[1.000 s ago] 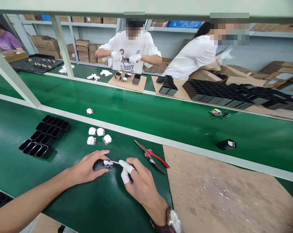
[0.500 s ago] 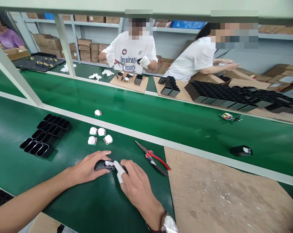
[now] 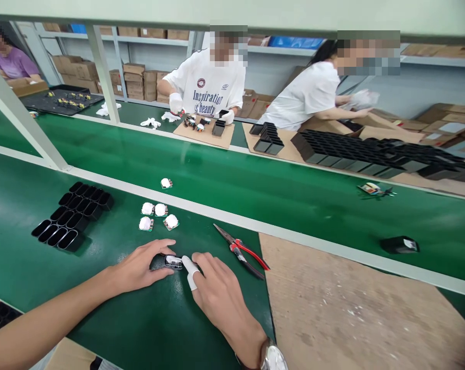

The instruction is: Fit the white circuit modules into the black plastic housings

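Between my hands, a small black case [image 3: 173, 262] with a white-topped part inside stands on the green table. My left hand [image 3: 140, 264] curves round its left side, thumb and fingers on either side of it. My right hand [image 3: 217, 288], with white finger covers and a watch on the wrist, touches the case's right end with a covered fingertip. Red-handled pliers [image 3: 240, 251] lie right of the hands. Several white-topped circuit boards [image 3: 161, 209] lie beyond the hands. Rows of black cases [image 3: 68, 218] stand at the left.
A cardboard sheet [image 3: 363, 308] covers the right of the table. Past a pale rail [image 3: 224, 215], a green belt [image 3: 286, 190] carries a board [image 3: 166, 183], a wired board [image 3: 373, 189] and a black case [image 3: 400, 244]. Several people sit across, near stacked black cases [image 3: 348, 151].
The items on the belt have shifted right. My right hand has moved very slightly, while my left hand stays around the case. Across the belt, a person's gloved hands have lowered.
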`<action>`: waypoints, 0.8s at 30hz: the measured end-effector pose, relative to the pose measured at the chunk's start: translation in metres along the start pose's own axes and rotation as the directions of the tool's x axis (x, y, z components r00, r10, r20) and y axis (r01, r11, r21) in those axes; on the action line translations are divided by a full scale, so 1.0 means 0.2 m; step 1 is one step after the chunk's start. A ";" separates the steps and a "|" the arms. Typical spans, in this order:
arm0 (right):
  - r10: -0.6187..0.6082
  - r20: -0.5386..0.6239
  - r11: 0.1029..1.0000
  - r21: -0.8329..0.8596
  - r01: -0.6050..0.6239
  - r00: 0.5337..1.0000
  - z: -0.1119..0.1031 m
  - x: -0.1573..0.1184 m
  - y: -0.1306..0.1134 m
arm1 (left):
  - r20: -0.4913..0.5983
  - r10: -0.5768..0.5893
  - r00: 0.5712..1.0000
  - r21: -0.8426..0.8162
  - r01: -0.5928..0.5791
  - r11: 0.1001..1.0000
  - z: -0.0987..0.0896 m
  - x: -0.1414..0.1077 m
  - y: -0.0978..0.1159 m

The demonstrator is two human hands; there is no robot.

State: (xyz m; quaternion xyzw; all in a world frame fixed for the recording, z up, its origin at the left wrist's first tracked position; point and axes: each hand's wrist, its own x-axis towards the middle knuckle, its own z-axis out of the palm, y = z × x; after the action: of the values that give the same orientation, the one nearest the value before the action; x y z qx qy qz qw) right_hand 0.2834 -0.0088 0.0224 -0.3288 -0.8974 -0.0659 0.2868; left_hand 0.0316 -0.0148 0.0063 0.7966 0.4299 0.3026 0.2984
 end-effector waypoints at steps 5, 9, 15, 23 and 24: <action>0.177 -0.100 0.984 0.003 -0.177 0.979 0.09 -0.05 0.09 | -0.031 0.175 0.984 0.097 -0.171 0.980 -0.01 0.00 -0.01; 0.206 -0.006 0.973 -0.101 -0.206 0.978 0.14 -0.07 0.14 | -0.018 0.363 0.932 0.135 -0.358 0.924 -0.02 0.01 -0.01; 0.219 0.021 0.965 -0.150 -0.214 0.975 0.15 -0.06 0.11 | -0.053 0.380 0.923 0.169 -0.367 0.915 -0.03 0.01 0.04; 0.241 -0.008 0.958 -0.158 -0.239 0.970 0.21 -0.06 0.11 | -0.104 -0.279 0.955 -0.511 0.190 0.838 -0.08 0.12 0.06; 0.244 0.002 0.956 -0.166 -0.240 0.970 0.22 -0.06 0.11 | -0.111 -0.338 0.934 -0.520 0.235 0.821 -0.12 0.16 0.04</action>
State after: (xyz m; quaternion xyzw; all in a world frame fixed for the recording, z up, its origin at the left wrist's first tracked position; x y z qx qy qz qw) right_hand 0.2844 0.0161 -0.0211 -0.4596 -0.8450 -0.1005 0.2543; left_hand 0.0328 0.0146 0.0348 0.5839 0.4801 0.4324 0.4915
